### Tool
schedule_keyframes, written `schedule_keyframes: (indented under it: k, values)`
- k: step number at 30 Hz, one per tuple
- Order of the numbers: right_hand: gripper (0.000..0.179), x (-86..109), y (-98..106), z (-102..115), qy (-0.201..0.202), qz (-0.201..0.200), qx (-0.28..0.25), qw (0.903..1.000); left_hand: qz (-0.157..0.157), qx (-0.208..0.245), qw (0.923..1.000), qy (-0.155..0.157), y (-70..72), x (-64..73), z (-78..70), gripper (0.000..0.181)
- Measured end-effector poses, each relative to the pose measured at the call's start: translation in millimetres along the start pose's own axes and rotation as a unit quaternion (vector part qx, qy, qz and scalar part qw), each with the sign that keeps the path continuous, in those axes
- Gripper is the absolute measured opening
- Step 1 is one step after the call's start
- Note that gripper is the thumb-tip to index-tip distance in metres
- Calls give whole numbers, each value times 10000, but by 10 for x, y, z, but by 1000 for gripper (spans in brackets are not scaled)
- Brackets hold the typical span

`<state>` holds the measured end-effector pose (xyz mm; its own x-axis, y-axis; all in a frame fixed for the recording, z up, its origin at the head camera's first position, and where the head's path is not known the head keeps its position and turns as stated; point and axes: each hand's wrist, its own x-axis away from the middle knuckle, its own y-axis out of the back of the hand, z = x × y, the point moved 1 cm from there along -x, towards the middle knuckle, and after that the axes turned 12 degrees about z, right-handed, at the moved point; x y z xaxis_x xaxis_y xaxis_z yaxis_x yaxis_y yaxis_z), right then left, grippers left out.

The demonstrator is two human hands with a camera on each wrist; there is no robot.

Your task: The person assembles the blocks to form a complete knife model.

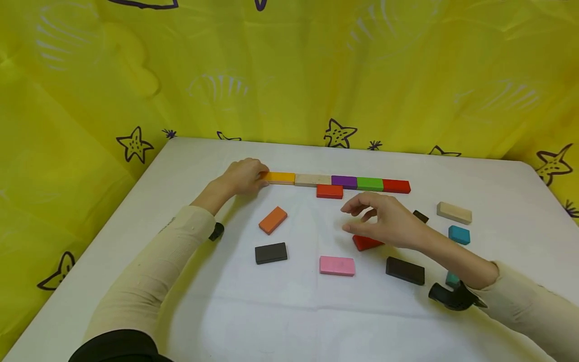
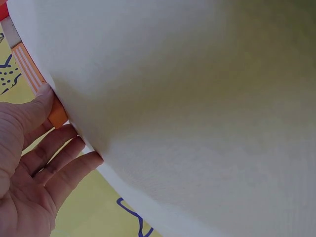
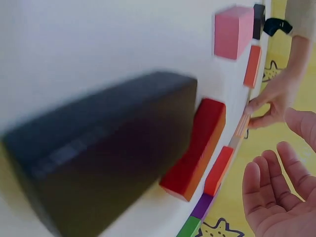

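Note:
At the back of the table is a row of wooden blocks, with a yellow-orange block (image 1: 281, 178) at its left end. My left hand (image 1: 246, 176) pinches that block's outer end, the thumb on one face. To its right follow a plain wood block (image 1: 313, 180), a purple block (image 1: 344, 182), a green block (image 1: 370, 184) and a red block (image 1: 396, 186). A second red block (image 1: 329, 191) lies just in front of the row. My right hand (image 1: 384, 218) holds nothing; its fingers are loosely bent above another red block (image 1: 365, 243), partly hiding it.
Nearer me lie an orange block (image 1: 273, 220), a dark grey block (image 1: 271, 253), a pink block (image 1: 336, 266) and a black block (image 1: 405, 270). At the right are a plain wood block (image 1: 454, 212) and a teal block (image 1: 459, 235). A yellow patterned cloth (image 1: 289, 75) hangs behind.

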<state>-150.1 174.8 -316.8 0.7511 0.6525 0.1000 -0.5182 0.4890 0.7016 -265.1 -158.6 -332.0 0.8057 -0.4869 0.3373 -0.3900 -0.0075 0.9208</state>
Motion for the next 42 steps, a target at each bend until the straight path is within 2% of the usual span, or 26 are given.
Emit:
schedule_keyframes:
  k: [7, 11, 18, 23, 28, 33, 42]
  values:
    - [32, 154, -106, 28, 254, 22, 73, 9996, 30, 45, 10000, 39, -5, -4, 23, 32]
    - [31, 231, -155, 44, 246, 41, 33, 9997, 63, 101, 9999, 79, -4, 8, 25, 34]
    - [31, 338, -284, 43, 296, 117, -203, 9993, 1, 53, 10000, -49, -11, 2, 23, 31]
    - [31, 371, -366, 33, 233, 300, -302, 9988, -30, -39, 10000, -14, -19, -7, 20, 31]
    - [30, 393, -429, 15, 433, 430, -353, 9975, 28, -29, 10000, 22, -26, -24, 30, 32]
    - [32, 398, -475, 2, 446, 604, -435, 9962, 51, 45, 10000, 72, -18, -11, 17, 33]
    - [32, 388, -510, -15, 483, 564, -304, 9968, 88, 114, 9999, 83, 11, 11, 1, 35]
